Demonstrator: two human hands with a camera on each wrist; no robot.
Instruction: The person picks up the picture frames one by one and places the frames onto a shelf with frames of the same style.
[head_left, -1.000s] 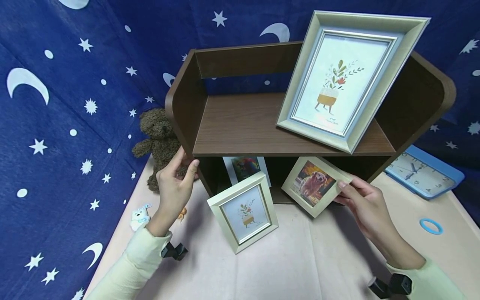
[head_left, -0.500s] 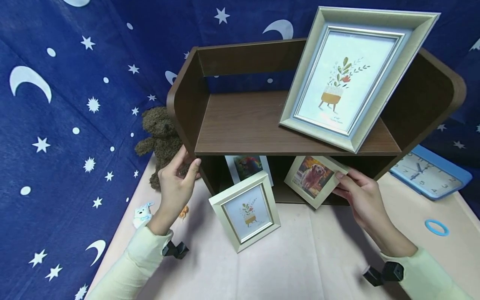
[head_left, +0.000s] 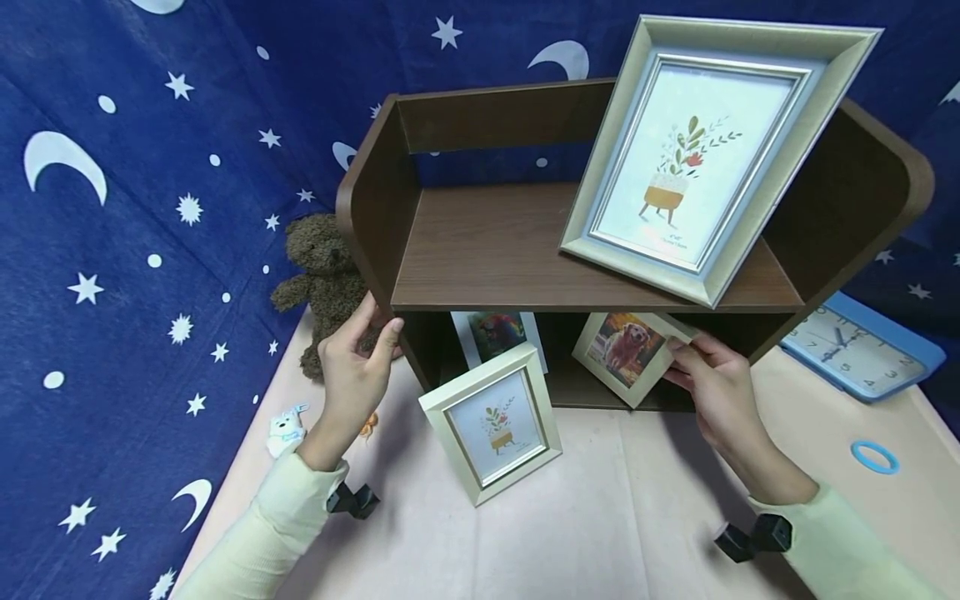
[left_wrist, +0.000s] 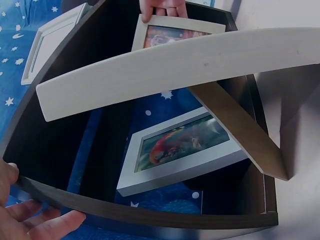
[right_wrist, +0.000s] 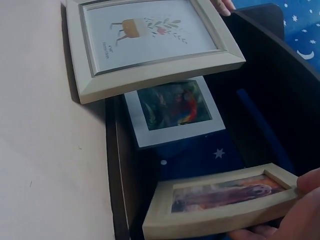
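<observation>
Nearest, the sm. plant-print frame (head_left: 493, 427) stood before the shelf unit (head_left: 480, 250). Beyond, L hand (head_left: 352, 367), part-curled, gripped the unit's L edge; R hand (head_left: 723, 396) pinched the tilted dog-photo frame (head_left: 626, 354) at the lower bay (head_left: 581, 396). Step: prob. placement; next move likely called for levelling before release.

Entry to the lower bay of the shelf (head_left: 480, 242) is obstructed at left by the plant-print frame (head_left: 495, 429) and, farther in, the parrot frame (right_wrist: 175, 106), at right by the dog-photo frame (head_left: 626, 354), held by the right hand (head_left: 722, 404). Between the parrot and dog-photo frames, a narrow gap is left. Above, passage is afforded at left; the right is blocked by the large frame (head_left: 720, 158). The outer left side is crowded by the left hand (head_left: 352, 367) and bear (head_left: 318, 271).
</observation>
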